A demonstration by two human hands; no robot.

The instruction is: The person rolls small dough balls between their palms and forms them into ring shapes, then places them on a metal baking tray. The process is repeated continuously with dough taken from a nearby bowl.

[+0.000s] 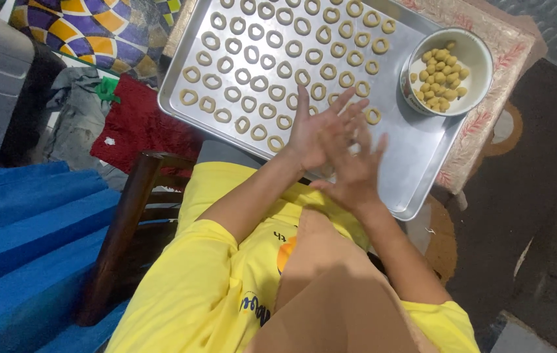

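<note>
Dim room, dark floor; blue padded seat (23,222) far left, patterned cloth (95,26) above it, red cloth (138,124) beside a dark wooden chair arm (121,229). Metal baking tray (422,150) sits on a floral-covered surface (487,124), filled with rows of small dough rings (259,84). Left hand (317,131) and right hand (355,167) are pressed palm to palm over the tray's near edge, fingers (334,104) straight and slightly spread, clamped on nothing I can see; can't tell if dough sits between the palms. White bowl (471,52) of yellow dough balls (440,75) rests on the tray's right corner. Yellow shirt (213,287) below.
</note>
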